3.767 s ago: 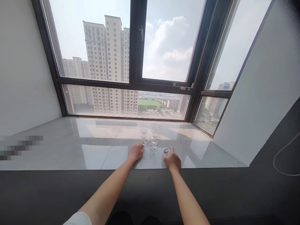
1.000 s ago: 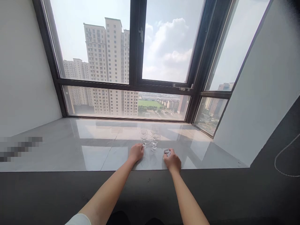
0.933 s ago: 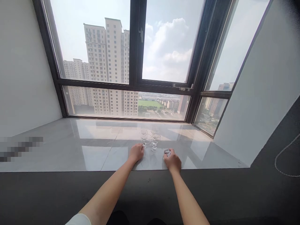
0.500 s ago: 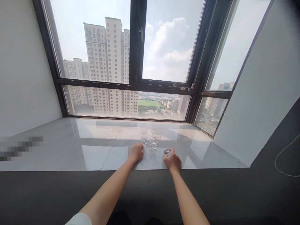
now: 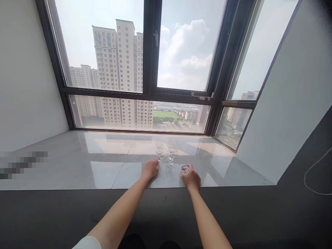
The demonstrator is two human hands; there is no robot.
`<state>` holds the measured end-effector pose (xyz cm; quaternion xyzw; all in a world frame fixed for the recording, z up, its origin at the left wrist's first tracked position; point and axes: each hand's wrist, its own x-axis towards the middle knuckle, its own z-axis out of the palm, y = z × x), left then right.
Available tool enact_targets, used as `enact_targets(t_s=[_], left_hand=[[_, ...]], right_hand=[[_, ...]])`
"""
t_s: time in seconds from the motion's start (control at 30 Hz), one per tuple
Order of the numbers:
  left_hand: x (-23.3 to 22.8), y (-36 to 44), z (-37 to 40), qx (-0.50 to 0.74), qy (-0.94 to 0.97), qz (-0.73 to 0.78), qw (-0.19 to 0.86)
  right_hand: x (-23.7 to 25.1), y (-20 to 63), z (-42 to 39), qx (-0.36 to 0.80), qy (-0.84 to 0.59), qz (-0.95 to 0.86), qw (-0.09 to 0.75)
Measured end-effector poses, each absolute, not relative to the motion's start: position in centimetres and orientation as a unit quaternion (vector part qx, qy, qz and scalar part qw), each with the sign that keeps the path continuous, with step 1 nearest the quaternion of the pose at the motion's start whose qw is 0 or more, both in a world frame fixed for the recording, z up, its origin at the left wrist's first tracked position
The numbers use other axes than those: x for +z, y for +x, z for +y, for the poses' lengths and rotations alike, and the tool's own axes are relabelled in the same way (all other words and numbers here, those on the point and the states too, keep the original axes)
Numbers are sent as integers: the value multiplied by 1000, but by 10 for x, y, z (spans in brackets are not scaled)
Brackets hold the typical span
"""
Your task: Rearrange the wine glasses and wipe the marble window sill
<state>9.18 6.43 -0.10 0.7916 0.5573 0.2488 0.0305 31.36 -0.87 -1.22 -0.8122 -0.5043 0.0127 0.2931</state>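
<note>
Clear stemmed glasses [image 5: 171, 157] stand close together on the glossy windowsill, and their outlines overlap. My left hand [image 5: 150, 168] is closed at the left of this cluster, its thumb side by the foot of a glass [image 5: 160, 158]. What its fingers hold, if anything, is hidden. To the right of the glasses, my right hand [image 5: 191, 177] is closed around a small grey-white object [image 5: 184, 168]. Only the far side of that object shows past the fingers, and its kind cannot be made out. Both hands rest low, near the sill's front edge.
The pale tiled windowsill [image 5: 103, 155] runs across the view and ends at a front edge above a dark wall [image 5: 233, 211]. Behind it stands a dark-framed window [image 5: 149, 69] with a latch [image 5: 202, 97]. A corded loop [image 5: 306, 180] hangs at the far right.
</note>
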Motion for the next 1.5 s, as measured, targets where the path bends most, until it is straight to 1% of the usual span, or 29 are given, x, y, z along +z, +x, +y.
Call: enact_targets(t_s=[0.37,0.7,0.97,1.5], left_hand=[[0,93,64,239,787,568,35],[6,93,59,238,784,571,55],[6,93,59,238,784,570,57],[5,93,60,239,784,570,59]], right_hand=[[-14,315,-7,7,-811,-506,292],[-4,310,-13,21,-822,-498,276],[-9,312,-11,11,-813,-503,294],[-5,310,-13,18,-819,-500,280]])
